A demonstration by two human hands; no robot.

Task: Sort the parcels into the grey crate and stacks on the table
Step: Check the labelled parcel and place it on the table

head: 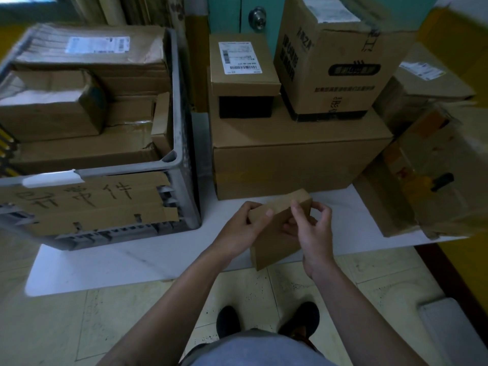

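The small cardboard parcel point(274, 241) is held tilted in the air over the near edge of the white tabletop point(132, 262). It looks thin, stiff and light (no label shows on the face turned up), so it should carry easily by its edges, though the smooth board may slide in a loose pinch. The left hand point(243, 228) grips its left edge, thumb across the face; the right hand point(315, 233) pinches the right edge. The grey crate point(179, 128), holding several boxes, stands to the left. A large box point(290, 159) bearing smaller ones sits just behind the parcel.
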